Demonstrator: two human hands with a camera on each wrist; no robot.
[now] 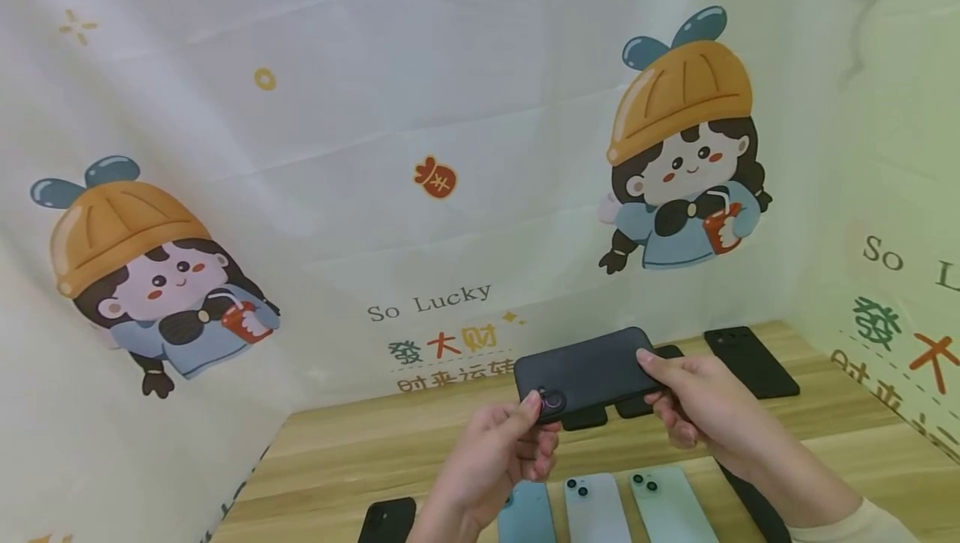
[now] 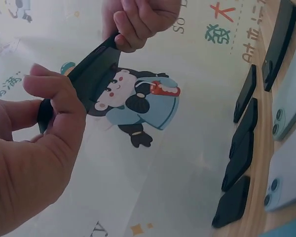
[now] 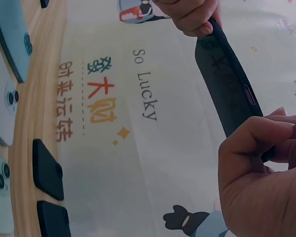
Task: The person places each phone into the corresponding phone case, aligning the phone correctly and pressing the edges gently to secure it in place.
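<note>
Watching through the head camera, I have both hands clamped on one black phone (image 1: 592,368), up in the air above the wooden table (image 1: 322,451). The left hand (image 1: 498,447) pinches its left end, thumb beside the round camera ring (image 1: 553,402); the right hand (image 1: 705,401) pinches the opposite end, thumb on the side facing me. The phone stretches between them, its right end tilted higher. Just behind the grip, partly covered by it, I make out dark phones (image 1: 633,408) on the tabletop; a larger black handset (image 1: 752,362) lies beyond the right hand. Nearer me than the grip, a blue phone (image 1: 527,518), a white phone (image 1: 596,510) and a pale green phone (image 1: 671,505) lie in a row, cameras up. Left of the left wrist is a small black mobile (image 1: 387,520). Beyond the grip hangs a printed cloth (image 1: 525,151)
</note>
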